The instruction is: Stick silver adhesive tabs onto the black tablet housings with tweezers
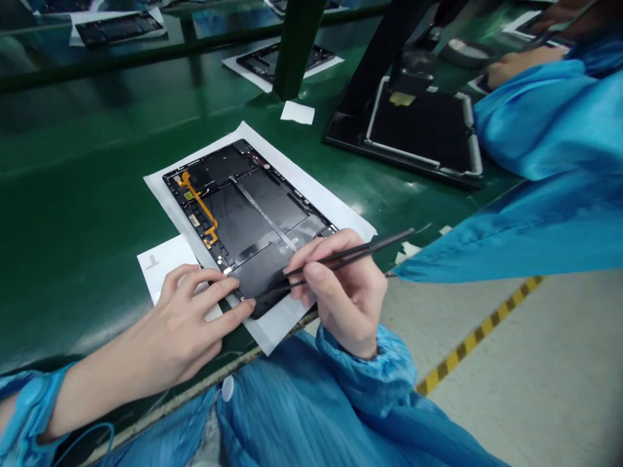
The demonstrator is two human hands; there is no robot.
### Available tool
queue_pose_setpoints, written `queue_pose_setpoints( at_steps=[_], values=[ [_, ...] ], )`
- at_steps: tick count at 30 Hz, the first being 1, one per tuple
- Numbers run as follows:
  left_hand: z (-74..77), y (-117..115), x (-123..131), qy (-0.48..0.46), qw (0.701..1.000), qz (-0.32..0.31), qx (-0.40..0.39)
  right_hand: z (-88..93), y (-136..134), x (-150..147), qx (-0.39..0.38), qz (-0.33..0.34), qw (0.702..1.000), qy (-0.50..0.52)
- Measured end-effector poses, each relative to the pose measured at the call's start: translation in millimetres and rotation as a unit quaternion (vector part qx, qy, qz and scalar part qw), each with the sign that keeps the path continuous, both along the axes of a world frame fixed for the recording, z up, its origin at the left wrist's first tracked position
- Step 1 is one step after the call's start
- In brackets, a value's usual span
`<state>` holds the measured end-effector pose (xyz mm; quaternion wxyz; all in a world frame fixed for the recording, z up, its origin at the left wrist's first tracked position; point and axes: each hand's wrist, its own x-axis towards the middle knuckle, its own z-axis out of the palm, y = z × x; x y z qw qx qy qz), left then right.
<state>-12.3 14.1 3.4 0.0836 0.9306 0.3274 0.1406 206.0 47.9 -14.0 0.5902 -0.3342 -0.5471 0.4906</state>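
An opened black tablet (248, 207) with an orange flex cable (200, 206) lies on a white sheet (321, 194) on the green bench. My left hand (187, 324) rests with fingers stretched flat on the tablet's near corner and the sheet. My right hand (341, 292) pinches black tweezers (350, 254), whose tips touch the tablet's near edge close to my left fingertips.
A black fixture (418, 130) holding another tablet stands at the back right. A co-worker's blue sleeve (545, 162) and hand (516, 65) reach over it. A green post (296, 45) rises behind. More tablets on white sheets lie farther back. The bench edge runs past my hands, with floor at right.
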Motion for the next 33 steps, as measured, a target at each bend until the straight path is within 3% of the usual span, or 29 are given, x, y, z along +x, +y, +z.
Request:
queue_pose_setpoints(
  at_steps=[4,7,9,11,12,14,16,20,25,30,33],
  values=[
    [14.9,8.5,7.4,0.029,1.0,0.003,0.009,-2.5,-0.4,-4.6,0.01,-0.04,0.998,0.038],
    [29.4,53.3,4.7,0.017,0.999,-0.023,-0.015,-2.8,0.3,-5.6,0.009,-0.044,0.998,0.033],
    [37.4,101.2,-4.1,0.013,0.998,0.044,-0.036,-2.9,0.7,-5.1,0.006,-0.049,0.998,0.025],
    [44.1,152.5,-16.9,0.025,0.965,0.243,-0.095,-3.6,1.5,-3.9,0.006,-0.052,0.999,0.012],
    [46.7,175.9,-23.7,0.033,0.952,0.285,-0.104,-4.2,2.2,-3.2,0.008,-0.051,0.999,0.002],
    [49.4,213.3,-36.1,0.05,0.939,0.314,-0.132,-6.2,4.3,-1.8,0.015,-0.043,0.999,-0.021],
    [46.8,236.0,-45.2,0.063,0.931,0.313,-0.18,-8.4,6.6,-0.6,0.022,-0.036,0.998,-0.037],
    [27.8,248.2,-52.6,0.057,0.924,0.273,-0.261,-9.1,7.9,0.5,0.013,-0.025,0.999,-0.037],
    [11.4,244.1,-48.0,-0.02,0.93,0.232,-0.284,-1.1,4.0,-1.2,-0.04,-0.045,0.998,-0.022],
    [20.3,246.3,-46.7,-0.138,0.932,0.243,-0.232,-2.1,-0.2,-4.0,-0.074,-0.059,0.996,-0.006],
    [33.4,252.3,-65.5,-0.217,0.914,0.295,-0.173,-2.6,-1.5,3.0,-0.06,-0.033,0.997,-0.02]
  ],
)
